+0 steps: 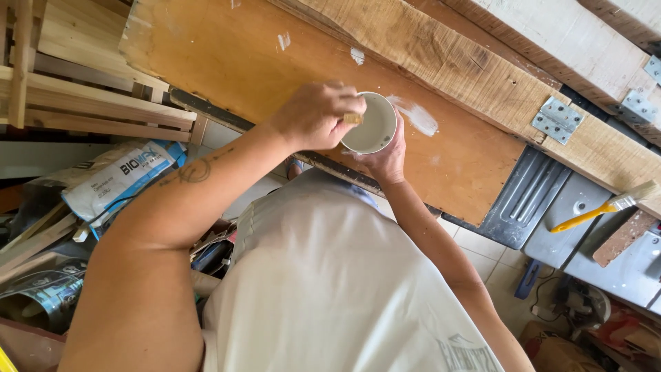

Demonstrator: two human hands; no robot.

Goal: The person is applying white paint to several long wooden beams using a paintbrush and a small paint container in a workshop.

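A small round white cup (370,122) is standing upright at the near edge of the brown board, holding pale whitish liquid. A short wooden stick (353,118) is resting at its rim.

Counted near the bench (227,62): one white cup (372,124), two hands, left (317,114) and right (385,160), one yellow-handled brush (606,207), two metal hinges (558,120), one printed sack (120,180).

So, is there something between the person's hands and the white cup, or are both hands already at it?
Nothing visible stands between. The right hand grips the white cup from below, and the left hand is at its rim, pinching a small tan piece over the cup's pale contents.
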